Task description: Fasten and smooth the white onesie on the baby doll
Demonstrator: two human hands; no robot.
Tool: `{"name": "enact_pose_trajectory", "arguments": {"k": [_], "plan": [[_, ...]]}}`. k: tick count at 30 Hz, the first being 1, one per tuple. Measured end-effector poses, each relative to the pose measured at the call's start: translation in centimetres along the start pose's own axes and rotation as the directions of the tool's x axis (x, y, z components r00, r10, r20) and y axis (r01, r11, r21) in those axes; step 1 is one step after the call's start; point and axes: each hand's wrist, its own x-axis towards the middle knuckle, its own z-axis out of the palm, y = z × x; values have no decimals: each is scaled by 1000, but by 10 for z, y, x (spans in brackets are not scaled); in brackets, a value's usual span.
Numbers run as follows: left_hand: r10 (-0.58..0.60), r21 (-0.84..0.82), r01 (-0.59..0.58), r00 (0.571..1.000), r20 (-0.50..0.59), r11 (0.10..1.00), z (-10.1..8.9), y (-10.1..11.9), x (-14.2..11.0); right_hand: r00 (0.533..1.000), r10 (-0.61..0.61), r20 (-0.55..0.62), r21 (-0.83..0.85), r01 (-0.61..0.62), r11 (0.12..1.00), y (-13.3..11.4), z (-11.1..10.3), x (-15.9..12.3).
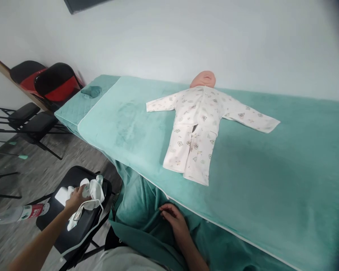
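Note:
On the black chair seat, my left hand [77, 199] has its fingers closed on a small white cloth item [86, 190] with a faint print. More white cloth pieces [96, 191] and a white cord lie around that hand. My right hand [172, 216] hangs by the near edge of the bed, against the green cover, loosely bent with nothing in it. Farther back, a baby doll [203, 78] lies on the bed, its head toward the wall. A white printed baby top [199, 105] and matching trousers [190, 152] cover its body, sleeves spread out.
The green-covered bed [260, 169] runs along the white wall. A plastic bottle [21, 213] with a red label is beside the chair [73, 231] at the left. Folding chairs [56, 84] with black and red backs stand past the bed's left end.

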Motion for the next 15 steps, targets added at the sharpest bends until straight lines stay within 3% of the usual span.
{"name": "enact_pose_trajectory", "arguments": {"k": [4,8,10,12,14,15], "plan": [[10,77,-7,999,-41,997,5,16,-9,1000,-7,-4,31,7,999,2,-1,0],[85,141,-83,996,-8,987,-9,2,-12,1000,0,-2,32,1,1000,3,-2,1],[94,159,-89,995,-24,983,-35,-13,-13,1000,9,4,20,-9,1000,3,-1,1],[49,181,-32,995,-85,983,-75,-26,-24,1000,13,20,10,-14,1000,3,1,1],[-57,161,78,990,-130,984,-122,-30,-54,1000,11,24,14,-11,1000,3,1,1],[-62,98,84,976,-209,992,-145,-27,-77,1000,9,23,19,-10,1000,3,2,2]]}}
